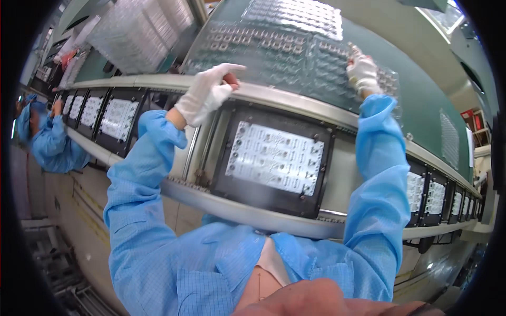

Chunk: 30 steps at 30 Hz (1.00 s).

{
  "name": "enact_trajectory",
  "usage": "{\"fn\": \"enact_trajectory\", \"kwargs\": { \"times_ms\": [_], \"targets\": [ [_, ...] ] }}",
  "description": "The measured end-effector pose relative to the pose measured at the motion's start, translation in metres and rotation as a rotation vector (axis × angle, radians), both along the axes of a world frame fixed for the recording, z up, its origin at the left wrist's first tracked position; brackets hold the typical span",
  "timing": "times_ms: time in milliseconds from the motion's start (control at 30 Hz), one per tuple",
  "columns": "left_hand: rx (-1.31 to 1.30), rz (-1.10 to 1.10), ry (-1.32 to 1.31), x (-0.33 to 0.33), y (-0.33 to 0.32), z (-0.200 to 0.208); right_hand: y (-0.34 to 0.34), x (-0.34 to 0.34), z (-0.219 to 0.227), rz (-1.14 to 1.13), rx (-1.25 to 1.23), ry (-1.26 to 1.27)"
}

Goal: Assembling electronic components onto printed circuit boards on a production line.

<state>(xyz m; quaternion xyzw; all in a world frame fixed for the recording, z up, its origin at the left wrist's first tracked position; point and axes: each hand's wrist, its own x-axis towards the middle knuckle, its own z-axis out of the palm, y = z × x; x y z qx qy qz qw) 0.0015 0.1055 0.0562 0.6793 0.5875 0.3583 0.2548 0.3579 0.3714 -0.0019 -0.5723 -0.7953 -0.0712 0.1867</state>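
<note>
The person's left hand (206, 94), in a white glove with bare fingertips, was raised above the rail beside the flat white panel with dark markings (274, 155), which lay in its black rectangular carrier (219, 181). Its fingers were half curled; I could not tell whether they pinched some small part. The right hand (363, 72), gloved likewise, reached over the right clear plastic pocketed tray (328, 68), with fingers slightly bent; their hold was also not visible. Small metallic parts (224, 39) occupied mainly the far rows of the left clear tray (263, 66). I judged the work partway, with these parts left to use, though the panel's filled places were perhaps too small to count.
</note>
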Motion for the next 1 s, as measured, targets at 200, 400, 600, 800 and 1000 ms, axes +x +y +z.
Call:
{"fn": "enact_trajectory", "kwargs": {
  "times_ms": [200, 400, 600, 800, 1000],
  "targets": [
    [0.022, -0.203, 0.052, 0.046, -0.041, -0.009, 0.015, -0.009, 0.012, -0.175, -0.172, 0.138],
    [0.458, -0.318, 0.419, 0.046, -0.033, -0.039, 0.01, -0.021, 0.016, -0.2, -0.069, 0.341],
    [0.391, -0.405, 0.412, 0.037, -0.032, -0.039, -0.056, -0.022, 0.043, 0.119, 0.002, 0.534],
    [0.363, -0.416, 0.389, 0.02, -0.028, -0.037, -0.144, -0.027, 0.066, 0.26, -0.08, 0.559],
    [0.446, -0.411, 0.4, 0.028, -0.026, -0.041, -0.202, -0.022, 0.071, 0.371, -0.097, 0.545]
  ]
}}
